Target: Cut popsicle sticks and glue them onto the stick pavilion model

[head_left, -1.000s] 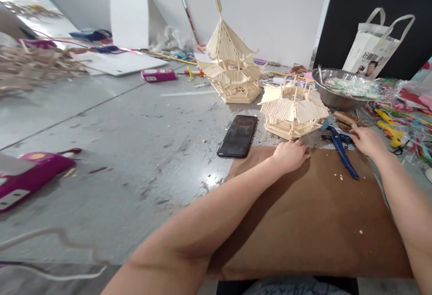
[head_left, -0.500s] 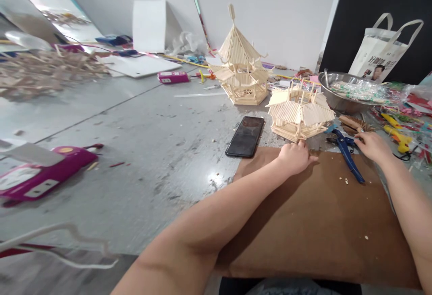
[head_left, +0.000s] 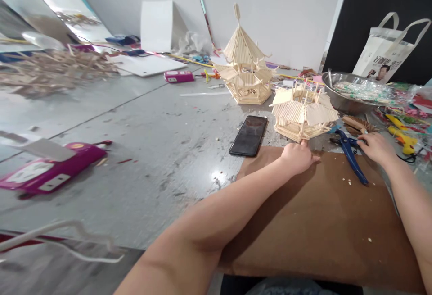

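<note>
My left hand [head_left: 299, 157] rests at the front edge of a small six-sided pavilion [head_left: 305, 112] of pale wooden sticks. A finger reaches up to its base and the thumb points out to the right, apart from the rest; nothing shows in that hand. To the right, my right hand [head_left: 380, 147] has its fingers bent together beside the blue-handled cutter [head_left: 353, 157] and a bundle of brown sticks [head_left: 359, 124]. What its fingertips hold, if anything, is hidden. A brown board [head_left: 324, 223] lies under both forearms, with small pale scraps on it.
A taller stick pagoda [head_left: 248, 70] stands behind, with a black phone [head_left: 249, 136] in front of it. A metal bowl [head_left: 351, 101] of wrapped sticks, yellow glue guns [head_left: 403, 141] and a white bag [head_left: 384, 56] are on the right. A purple power strip [head_left: 56, 166] lies left.
The whole view has swung slightly left, so things appear a little further right. Both hands keep the same place and pose beside the pavilion and the cutter.
</note>
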The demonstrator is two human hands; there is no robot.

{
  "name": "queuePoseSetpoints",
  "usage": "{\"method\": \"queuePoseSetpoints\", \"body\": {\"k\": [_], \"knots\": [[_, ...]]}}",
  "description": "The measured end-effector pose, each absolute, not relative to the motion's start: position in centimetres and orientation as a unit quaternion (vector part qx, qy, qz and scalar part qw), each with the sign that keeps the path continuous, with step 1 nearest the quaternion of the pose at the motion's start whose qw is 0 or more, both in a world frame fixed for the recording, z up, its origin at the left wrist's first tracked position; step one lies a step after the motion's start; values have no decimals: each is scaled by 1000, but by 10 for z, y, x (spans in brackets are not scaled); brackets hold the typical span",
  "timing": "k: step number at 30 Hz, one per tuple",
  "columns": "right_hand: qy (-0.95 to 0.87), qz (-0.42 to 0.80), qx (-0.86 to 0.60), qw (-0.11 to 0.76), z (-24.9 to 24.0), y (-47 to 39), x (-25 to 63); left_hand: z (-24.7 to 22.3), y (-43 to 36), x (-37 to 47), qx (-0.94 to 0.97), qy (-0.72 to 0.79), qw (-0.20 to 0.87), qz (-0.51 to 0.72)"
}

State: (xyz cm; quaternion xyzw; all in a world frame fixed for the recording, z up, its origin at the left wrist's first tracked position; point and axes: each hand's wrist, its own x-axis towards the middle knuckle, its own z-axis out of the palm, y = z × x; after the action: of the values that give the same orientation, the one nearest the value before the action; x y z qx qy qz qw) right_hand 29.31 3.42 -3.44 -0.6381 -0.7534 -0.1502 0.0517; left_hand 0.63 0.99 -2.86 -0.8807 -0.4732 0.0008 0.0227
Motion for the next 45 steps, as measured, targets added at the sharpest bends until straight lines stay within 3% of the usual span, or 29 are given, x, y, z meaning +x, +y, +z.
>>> {"method": "queuePoseSetpoints", "body": {"k": [12, 24, 45], "knots": [[-752, -164, -637, 49, -35, 35, 295, -21, 8, 6, -876, -482, 6, 22], [-707, -100, -699, 34, -7, 31, 273, -12, 8, 3, -874, -484, 23, 48], [-737, -50, -674, -19, -9, 135, 222, -19, 6, 6, -860, -508, 17, 30]]}}
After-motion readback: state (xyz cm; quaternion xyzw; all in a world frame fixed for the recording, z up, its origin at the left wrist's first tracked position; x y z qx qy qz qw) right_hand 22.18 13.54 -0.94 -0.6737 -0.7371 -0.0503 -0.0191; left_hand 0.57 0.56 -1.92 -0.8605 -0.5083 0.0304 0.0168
